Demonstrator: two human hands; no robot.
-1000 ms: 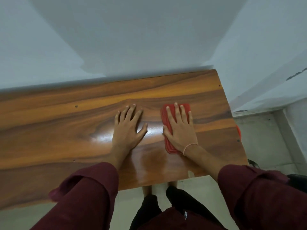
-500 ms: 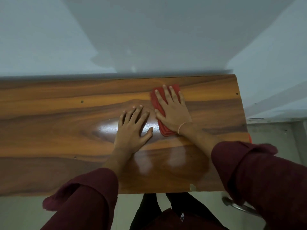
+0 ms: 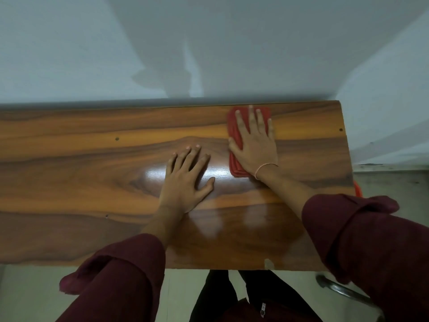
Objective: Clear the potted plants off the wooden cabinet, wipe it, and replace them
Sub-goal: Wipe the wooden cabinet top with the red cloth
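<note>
Wiping step: my right hand (image 3: 255, 147) lies spread flat on the folded red cloth (image 3: 233, 169), pressing it evenly at the cabinet's (image 3: 69, 170) back edge. Left hand (image 3: 183, 182) rests spread mid-cabinet, probably bracing. No pots in view. Versus 1.0 s ago: cloth has moved from mid-cabinet to the back edge; left hand unmoved.

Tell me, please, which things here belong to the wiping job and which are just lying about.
In the job: wooden cabinet; red cloth; right hand, pressing the cloth flat; left hand, resting flat on the cabinet.

Lying about: curved metal tube by the floor, lower right; orange thing past the cabinet's right edge, too hidden to name.
</note>
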